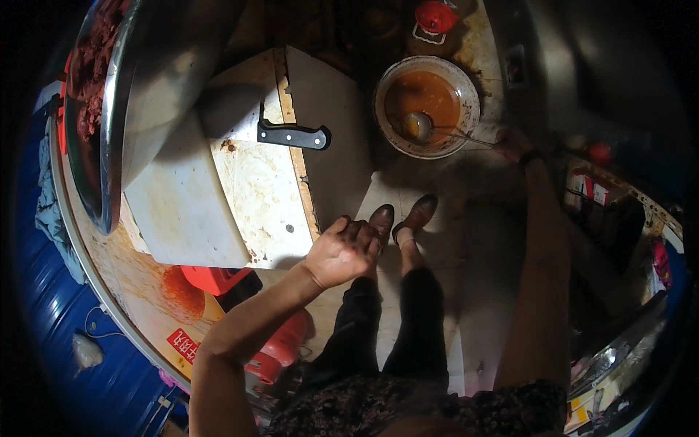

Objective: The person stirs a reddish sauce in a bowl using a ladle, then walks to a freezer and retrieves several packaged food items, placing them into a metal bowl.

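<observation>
My right hand (513, 145) grips the long thin handle of a metal ladle (418, 127). The ladle's bowl rests in orange-brown liquid (423, 93) inside a stained white basin (471, 104). My left hand (345, 251) hovers beside the worktable's edge, back upward and fingers curled in; nothing shows in it, though its palm is hidden. On the stained white worktable (256, 185) lies a kitchen knife with a black riveted handle (295, 135) that juts over the edge. A thick white cutting board (185, 218) lies left of it.
A large metal bowl (112, 142) of raw minced meat (94, 112) stands at upper left. Beyond the basin is a red bowl (435, 17). A red gas cylinder (286, 338) stands by my left leg. Cluttered shelving (606, 191) lines the right side.
</observation>
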Demonstrator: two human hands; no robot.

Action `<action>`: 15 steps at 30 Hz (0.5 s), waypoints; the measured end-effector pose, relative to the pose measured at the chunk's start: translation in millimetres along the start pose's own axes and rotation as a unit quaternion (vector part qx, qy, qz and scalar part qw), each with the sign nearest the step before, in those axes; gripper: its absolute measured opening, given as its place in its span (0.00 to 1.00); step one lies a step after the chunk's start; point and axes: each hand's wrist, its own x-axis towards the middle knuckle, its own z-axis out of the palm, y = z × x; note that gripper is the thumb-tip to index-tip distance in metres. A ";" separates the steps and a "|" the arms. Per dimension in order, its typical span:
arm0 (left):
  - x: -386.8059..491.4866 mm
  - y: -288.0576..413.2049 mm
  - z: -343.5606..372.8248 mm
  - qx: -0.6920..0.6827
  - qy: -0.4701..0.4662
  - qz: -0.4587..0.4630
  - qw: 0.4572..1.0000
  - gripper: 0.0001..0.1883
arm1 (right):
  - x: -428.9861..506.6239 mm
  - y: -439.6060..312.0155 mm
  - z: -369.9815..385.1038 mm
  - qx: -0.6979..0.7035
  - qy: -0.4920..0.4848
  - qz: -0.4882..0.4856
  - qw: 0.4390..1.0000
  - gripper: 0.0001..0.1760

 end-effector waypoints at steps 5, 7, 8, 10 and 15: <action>0.7 0.9 -1.3 0.006 -0.017 0.003 1.000 0.11 | -11.3 -10.2 23.0 -0.043 -0.004 -0.033 0.999 0.13; 1.2 1.0 -1.5 0.004 -0.023 0.003 1.000 0.11 | -16.5 -12.7 31.4 -0.015 -0.006 -0.053 0.998 0.12; 1.2 1.3 -1.7 0.002 -0.029 0.002 1.000 0.11 | -19.1 -14.3 35.2 0.013 -0.007 -0.053 0.998 0.11; 1.9 1.5 -1.7 -0.002 -0.038 0.003 0.999 0.11 | -22.8 -13.1 44.1 0.060 -0.003 -0.042 0.997 0.12; 2.9 1.0 -2.4 -0.004 -0.043 0.009 0.999 0.11 | -26.2 -17.0 66.4 0.129 0.004 0.013 0.992 0.11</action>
